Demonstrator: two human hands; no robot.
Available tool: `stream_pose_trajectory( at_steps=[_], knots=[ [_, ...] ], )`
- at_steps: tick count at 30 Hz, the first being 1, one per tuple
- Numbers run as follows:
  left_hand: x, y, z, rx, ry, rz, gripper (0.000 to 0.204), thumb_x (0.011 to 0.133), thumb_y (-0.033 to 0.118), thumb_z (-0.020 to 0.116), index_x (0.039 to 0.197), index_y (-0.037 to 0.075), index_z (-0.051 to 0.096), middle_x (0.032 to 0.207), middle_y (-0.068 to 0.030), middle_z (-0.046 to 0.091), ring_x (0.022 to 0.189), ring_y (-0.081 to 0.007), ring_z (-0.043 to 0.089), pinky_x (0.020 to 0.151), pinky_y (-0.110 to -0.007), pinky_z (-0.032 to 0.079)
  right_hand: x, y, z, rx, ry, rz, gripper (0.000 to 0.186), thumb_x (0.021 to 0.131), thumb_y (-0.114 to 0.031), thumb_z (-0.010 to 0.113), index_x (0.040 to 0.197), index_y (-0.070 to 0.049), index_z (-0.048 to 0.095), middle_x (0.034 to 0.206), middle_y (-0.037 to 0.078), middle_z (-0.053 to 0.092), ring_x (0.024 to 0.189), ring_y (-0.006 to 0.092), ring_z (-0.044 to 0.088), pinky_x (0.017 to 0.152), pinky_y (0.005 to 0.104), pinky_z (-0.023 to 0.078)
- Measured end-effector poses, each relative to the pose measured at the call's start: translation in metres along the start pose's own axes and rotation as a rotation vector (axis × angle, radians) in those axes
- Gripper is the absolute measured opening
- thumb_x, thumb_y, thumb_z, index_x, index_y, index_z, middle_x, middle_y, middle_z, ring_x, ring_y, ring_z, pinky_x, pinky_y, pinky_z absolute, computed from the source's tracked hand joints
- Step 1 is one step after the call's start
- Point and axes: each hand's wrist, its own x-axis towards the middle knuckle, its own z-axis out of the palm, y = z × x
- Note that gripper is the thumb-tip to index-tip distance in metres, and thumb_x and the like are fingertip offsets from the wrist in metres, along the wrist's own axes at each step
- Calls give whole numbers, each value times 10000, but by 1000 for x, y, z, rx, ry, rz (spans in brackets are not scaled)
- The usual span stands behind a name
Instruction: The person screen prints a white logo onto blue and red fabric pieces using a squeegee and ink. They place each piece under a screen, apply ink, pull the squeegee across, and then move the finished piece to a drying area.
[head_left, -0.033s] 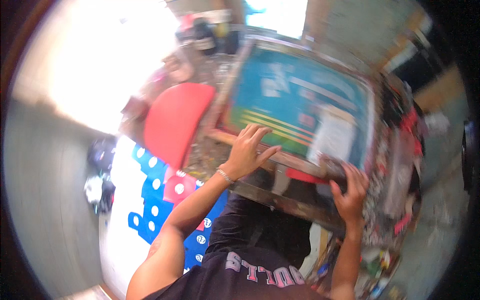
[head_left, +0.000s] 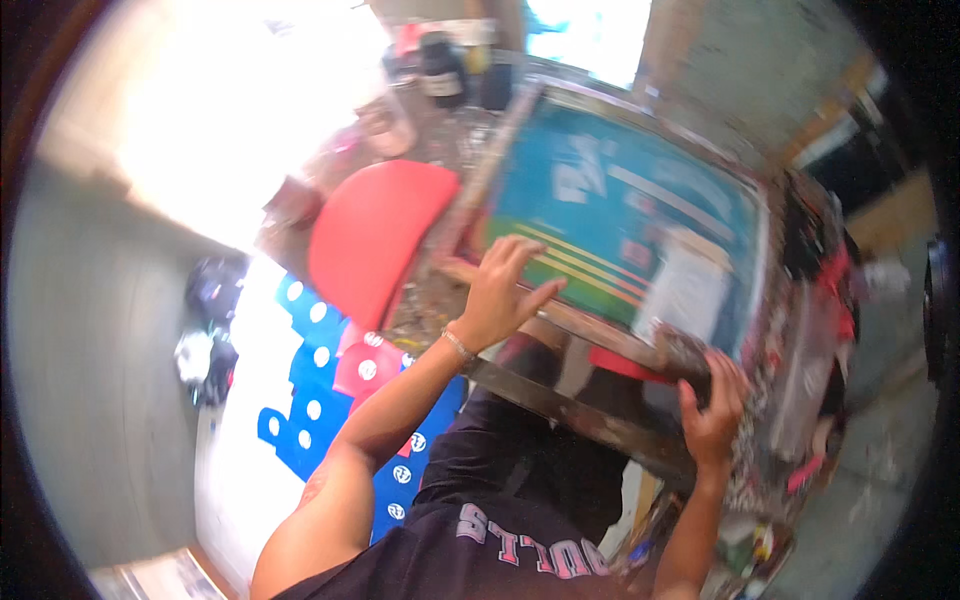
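Observation:
A wood-framed printing screen [head_left: 640, 190] with a blue-green mesh, pale shapes and yellow stripes fills the middle right. My left hand [head_left: 497, 300] lies over its near left edge, fingers spread and thumb apart, holding nothing. My right hand [head_left: 716, 415] is at the near right corner, thumb and fingers apart, beside a dark block [head_left: 685, 352] on the frame; whether it touches the frame is blurred. A white rectangular piece [head_left: 685, 288] shows on the screen's right part. Beneath the near edge, a red strip [head_left: 628, 364] shows above a worn wooden rail [head_left: 580, 415].
A red rounded panel [head_left: 380, 235] stands left of the screen. Blue pieces with white round prints [head_left: 318, 358], and a red one [head_left: 365, 370], cover a surface at lower left. Dark bottles [head_left: 440, 75] stand at the back. Mixed clutter [head_left: 800, 370] lines the right side.
The whole view has shifted slightly, so the screen and both hands appear a little further right. The hands keep nearly the same places against the screen.

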Motion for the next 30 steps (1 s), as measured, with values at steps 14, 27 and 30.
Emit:
stream_pose_trajectory(
  at_steps=[14, 27, 30],
  knots=[
    [-18, -264, -212, 708, 871, -1088, 853, 674, 497, 943, 1211, -92, 637, 1129, -210, 685, 1049, -320, 666, 904, -482, 527, -34, -18, -30, 99, 175, 204, 198, 992, -84, 622, 1116, 62, 672, 1148, 198, 701, 1080, 371, 673, 980, 467, 514],
    [-6, -224, -228, -265, 697, -482, 568, 848, 91, 822, 1359, 8, 587, 1308, -116, 658, 1116, -261, 676, 939, -379, 606, 20, -40, -71, 194, 227, 59, 218, 892, -140, 740, 1057, -8, 685, 1015, 159, 712, 975, 355, 686, 892, 427, 538],
    [-9, -186, -235, -207, 500, -459, 626, 824, 142, 856, 1354, -32, 572, 1308, -124, 661, 1107, -278, 674, 936, -387, 594, 54, -55, -70, 328, 122, -11, 343, 857, -127, 775, 1156, 12, 682, 1025, 149, 723, 958, 297, 699, 874, 384, 551]
  ],
)
